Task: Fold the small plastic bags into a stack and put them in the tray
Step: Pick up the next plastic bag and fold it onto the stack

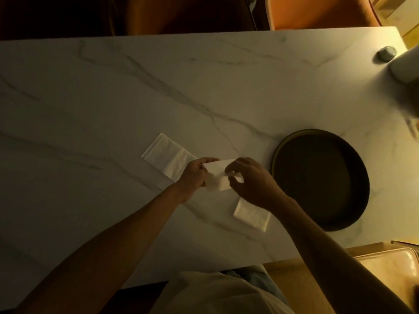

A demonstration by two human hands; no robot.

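I sit in a dim, warmly lit home dining area: a white marble-patterned table (158, 87) with orange upholstered chairs (317, 12) on its far side.

A white marble table (136, 87) with grey veins filled most of the view. Near its far right corner sat a small grey knob-like object (386, 53), just beside a blurred white object (405, 66) at the frame's edge. Beyond the far edge stood an orange chair (322, 12). A pale cushioned seat (390, 264) showed lower right.
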